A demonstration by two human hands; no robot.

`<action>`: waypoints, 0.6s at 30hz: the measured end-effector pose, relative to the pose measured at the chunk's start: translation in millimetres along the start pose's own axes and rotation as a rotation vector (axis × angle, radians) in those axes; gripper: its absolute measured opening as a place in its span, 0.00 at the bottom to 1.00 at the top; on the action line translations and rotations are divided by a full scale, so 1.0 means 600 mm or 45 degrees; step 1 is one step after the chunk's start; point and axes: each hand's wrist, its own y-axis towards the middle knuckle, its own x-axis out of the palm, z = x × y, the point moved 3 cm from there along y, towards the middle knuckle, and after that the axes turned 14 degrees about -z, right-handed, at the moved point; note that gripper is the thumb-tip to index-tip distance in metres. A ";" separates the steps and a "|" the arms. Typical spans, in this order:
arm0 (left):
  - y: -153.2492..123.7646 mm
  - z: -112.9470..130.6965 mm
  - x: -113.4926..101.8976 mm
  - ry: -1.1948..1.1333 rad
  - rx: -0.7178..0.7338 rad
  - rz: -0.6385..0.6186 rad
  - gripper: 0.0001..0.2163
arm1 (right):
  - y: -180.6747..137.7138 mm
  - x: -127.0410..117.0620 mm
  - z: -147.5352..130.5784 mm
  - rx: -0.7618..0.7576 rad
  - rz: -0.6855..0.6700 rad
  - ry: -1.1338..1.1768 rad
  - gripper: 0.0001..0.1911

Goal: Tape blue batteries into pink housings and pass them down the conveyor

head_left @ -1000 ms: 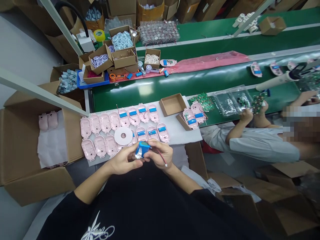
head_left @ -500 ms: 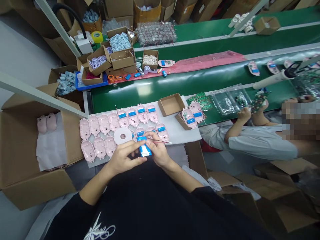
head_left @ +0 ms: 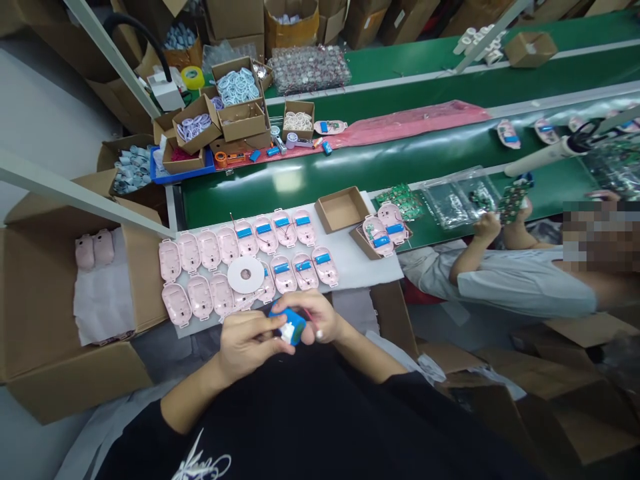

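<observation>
White bench padding (head_left: 367,267) carries two rows of pink shells (head_left: 210,248) beside a tape roll (head_left: 245,274). Just below its near edge, the left hand (head_left: 247,341) and right hand (head_left: 313,319) both pinch a blue battery (head_left: 291,325) (white tab showing) between curled fingertips (head_left: 279,323).
</observation>
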 end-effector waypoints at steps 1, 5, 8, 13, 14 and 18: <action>0.005 0.011 -0.007 0.142 0.047 0.007 0.17 | 0.002 0.001 -0.006 -0.018 -0.057 -0.068 0.39; 0.020 0.034 -0.009 0.334 0.075 -0.075 0.21 | 0.013 0.023 -0.023 -0.155 -0.236 -0.171 0.42; 0.018 0.039 0.015 0.075 0.135 -0.216 0.18 | 0.014 0.042 -0.026 -0.248 -0.280 -0.213 0.44; 0.000 0.041 0.033 -0.007 0.139 -0.113 0.15 | 0.009 0.056 -0.023 -0.235 -0.326 -0.369 0.36; -0.002 0.041 0.033 -0.015 0.130 -0.093 0.14 | 0.009 0.056 -0.023 -0.242 -0.333 -0.391 0.34; -0.006 0.030 0.024 -0.106 0.059 -0.055 0.13 | 0.010 0.057 -0.019 -0.233 -0.323 -0.430 0.34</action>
